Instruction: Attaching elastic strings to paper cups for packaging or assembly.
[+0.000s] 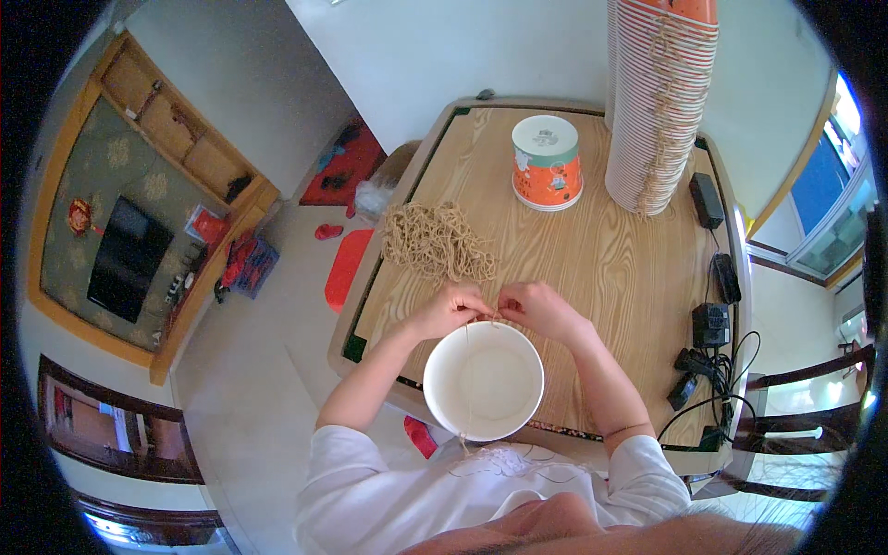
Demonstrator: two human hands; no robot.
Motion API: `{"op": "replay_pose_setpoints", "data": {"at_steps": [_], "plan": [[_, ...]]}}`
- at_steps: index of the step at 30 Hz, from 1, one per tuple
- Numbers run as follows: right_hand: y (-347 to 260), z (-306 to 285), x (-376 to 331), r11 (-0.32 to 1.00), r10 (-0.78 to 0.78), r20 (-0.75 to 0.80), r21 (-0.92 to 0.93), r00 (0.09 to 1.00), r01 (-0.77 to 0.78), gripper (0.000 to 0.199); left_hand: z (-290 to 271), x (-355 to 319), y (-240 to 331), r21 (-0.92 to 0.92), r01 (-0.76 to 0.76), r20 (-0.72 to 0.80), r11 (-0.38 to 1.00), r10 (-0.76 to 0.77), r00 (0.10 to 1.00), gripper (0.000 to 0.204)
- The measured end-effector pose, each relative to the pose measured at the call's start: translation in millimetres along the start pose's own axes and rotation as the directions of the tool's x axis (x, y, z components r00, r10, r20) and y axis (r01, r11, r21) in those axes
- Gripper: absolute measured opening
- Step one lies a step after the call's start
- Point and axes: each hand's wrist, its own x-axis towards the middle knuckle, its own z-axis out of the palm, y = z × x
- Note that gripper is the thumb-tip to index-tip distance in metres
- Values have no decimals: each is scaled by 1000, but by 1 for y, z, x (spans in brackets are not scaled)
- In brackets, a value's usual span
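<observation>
A white paper bucket (513,370) stands at the near edge of the table, its round mouth facing up. At its far rim my left hand (451,311) is closed, with the fingertips pinching a thin tan string (468,370). My right hand (539,309) is closed beside it, pinching the string at the same rim. One strand of the string runs across the bucket's mouth to the near rim. Just beyond my left hand lies a loose heap of tan string (435,240). The fingertips are small, so the exact shape of the string between them cannot be made out.
An orange and green paper bucket (548,171) stands upside down farther back. Beside it rises a tall stack of nested buckets (647,120) with tan string along its side. Black power adapters (710,324) and cables lie along the table's right edge.
</observation>
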Motion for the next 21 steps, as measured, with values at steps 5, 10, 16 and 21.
{"op": "replay_pose_setpoints", "data": {"at_steps": [5,10,16,21], "plan": [[-6,-6,-2,988,-62,-27,139,998,65,8,-2,-1,3,135,-8,56,991,1,998,17],[-10,-10,-4,983,-92,-59,154,994,100,8,-2,1,10,94,17,68,995,-24,997,13],[-17,-17,-7,991,-78,-58,106,995,84,12,-1,0,12,-303,175,94,937,-153,984,8],[-28,-19,-11,979,-131,-59,148,990,139,14,5,-3,9,-697,411,228,587,-363,904,12]]}}
